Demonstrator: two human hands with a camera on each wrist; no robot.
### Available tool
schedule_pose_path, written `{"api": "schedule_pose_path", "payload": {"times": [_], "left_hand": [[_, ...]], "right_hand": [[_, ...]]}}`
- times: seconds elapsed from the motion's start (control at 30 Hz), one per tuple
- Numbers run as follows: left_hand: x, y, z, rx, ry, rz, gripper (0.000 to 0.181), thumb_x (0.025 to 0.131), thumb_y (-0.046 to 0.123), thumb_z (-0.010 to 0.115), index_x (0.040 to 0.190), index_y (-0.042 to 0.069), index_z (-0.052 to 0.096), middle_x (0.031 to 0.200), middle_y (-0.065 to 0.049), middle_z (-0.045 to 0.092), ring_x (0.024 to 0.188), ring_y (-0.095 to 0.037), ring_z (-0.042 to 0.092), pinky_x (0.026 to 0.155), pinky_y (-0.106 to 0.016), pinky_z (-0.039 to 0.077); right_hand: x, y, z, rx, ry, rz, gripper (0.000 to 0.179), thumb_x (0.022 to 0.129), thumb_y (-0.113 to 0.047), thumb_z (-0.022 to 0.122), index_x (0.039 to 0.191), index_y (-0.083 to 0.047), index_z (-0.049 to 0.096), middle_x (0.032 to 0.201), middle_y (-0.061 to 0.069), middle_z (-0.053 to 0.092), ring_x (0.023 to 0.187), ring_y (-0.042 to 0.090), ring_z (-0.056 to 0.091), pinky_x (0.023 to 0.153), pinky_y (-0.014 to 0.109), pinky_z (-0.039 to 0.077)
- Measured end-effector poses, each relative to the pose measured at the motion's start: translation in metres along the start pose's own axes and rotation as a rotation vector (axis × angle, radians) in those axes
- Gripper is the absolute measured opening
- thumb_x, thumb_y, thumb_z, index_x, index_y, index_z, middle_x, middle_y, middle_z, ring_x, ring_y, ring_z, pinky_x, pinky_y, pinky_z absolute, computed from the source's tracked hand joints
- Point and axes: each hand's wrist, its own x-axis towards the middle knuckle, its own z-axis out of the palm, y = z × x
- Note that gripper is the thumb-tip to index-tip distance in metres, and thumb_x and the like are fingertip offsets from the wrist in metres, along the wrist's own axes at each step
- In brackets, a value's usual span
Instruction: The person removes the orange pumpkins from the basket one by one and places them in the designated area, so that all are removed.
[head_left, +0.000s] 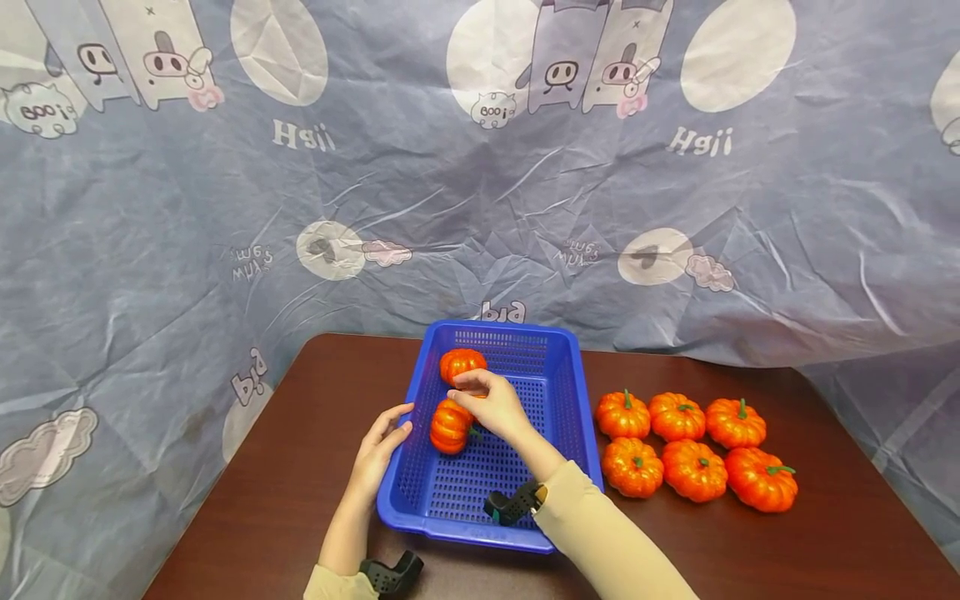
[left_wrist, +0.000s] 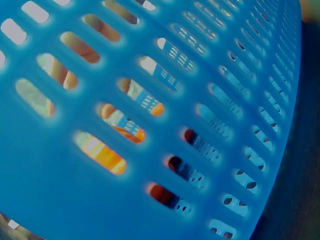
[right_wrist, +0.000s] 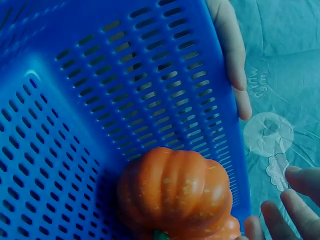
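Note:
A blue plastic basket (head_left: 486,530) with slotted walls stands on the table. My left hand (head_left: 373,457) lies along its left side, fingertips and thumb touching the rim from outside. Inside, along the left wall, sit two small orange pumpkins, a far one (head_left: 461,362) and a nearer one (head_left: 450,429) tipped with its green stem toward the right. Over them hovers my right hand (head_left: 497,408), fingers loosely bent and holding nothing. In the right wrist view its fingers (right_wrist: 295,205) are spread beside the ribbed pumpkin (right_wrist: 175,192). Basket slots fill the left wrist view.
Right of the basket, several more pumpkins (head_left: 693,468) stand in two rows on the brown table (head_left: 840,542). A printed grey-blue cloth (head_left: 450,208) hangs behind the table and around its sides. Each wrist wears a black camera mount (head_left: 513,503).

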Motion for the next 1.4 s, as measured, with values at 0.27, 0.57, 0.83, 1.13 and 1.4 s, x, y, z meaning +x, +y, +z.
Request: {"api": "schedule_pose_path", "payload": {"times": [0.27, 0.57, 0.83, 1.13, 1.4], "left_hand": [[0.001, 0.001, 0.0, -0.014, 0.006, -0.022, 0.036, 0.095, 0.012, 0.051, 0.129, 0.002, 0.05, 0.125, -0.019, 0.05, 0.096, -0.028, 0.055, 0.075, -0.033, 0.051], [0.002, 0.001, 0.0, 0.002, 0.006, -0.024, 0.035, 0.095, 0.012, 0.051, 0.129, 0.002, 0.051, 0.127, -0.018, 0.05, 0.095, -0.028, 0.055, 0.076, -0.032, 0.051], [0.002, 0.001, -0.001, -0.001, 0.005, -0.025, 0.036, 0.095, 0.012, 0.051, 0.129, 0.002, 0.05, 0.128, -0.019, 0.049, 0.095, -0.027, 0.056, 0.075, -0.032, 0.051], [0.001, 0.0, -0.001, 0.022, 0.011, -0.028, 0.036, 0.094, 0.014, 0.052, 0.129, 0.003, 0.051, 0.134, -0.015, 0.047, 0.098, -0.023, 0.055, 0.077, -0.031, 0.05], [0.001, 0.001, 0.0, 0.007, 0.008, -0.029, 0.036, 0.095, 0.014, 0.052, 0.129, 0.002, 0.05, 0.133, -0.016, 0.047, 0.098, -0.021, 0.055, 0.076, -0.03, 0.05]], "right_hand": [[0.0, 0.005, 0.004, -0.009, -0.038, 0.023, 0.032, 0.079, -0.015, 0.073, 0.105, 0.002, 0.067, 0.104, 0.018, 0.066, 0.093, 0.027, 0.064, 0.079, 0.034, 0.052], [0.001, 0.007, 0.007, -0.084, -0.097, 0.051, 0.039, 0.076, -0.017, 0.075, 0.109, 0.001, 0.065, 0.107, 0.015, 0.065, 0.1, 0.03, 0.059, 0.087, 0.039, 0.047], [0.0, 0.011, 0.007, -0.196, -0.223, 0.069, 0.049, 0.072, -0.018, 0.079, 0.115, -0.002, 0.06, 0.109, 0.013, 0.061, 0.099, 0.027, 0.056, 0.09, 0.042, 0.045], [-0.001, 0.016, 0.007, -0.207, -0.323, -0.007, 0.061, 0.067, -0.012, 0.082, 0.121, -0.001, 0.056, 0.113, 0.014, 0.059, 0.1, 0.027, 0.056, 0.09, 0.043, 0.045], [-0.003, 0.014, 0.007, -0.262, -0.337, -0.029, 0.06, 0.069, -0.014, 0.08, 0.123, -0.004, 0.055, 0.119, 0.016, 0.056, 0.107, 0.03, 0.053, 0.094, 0.046, 0.041]]}}
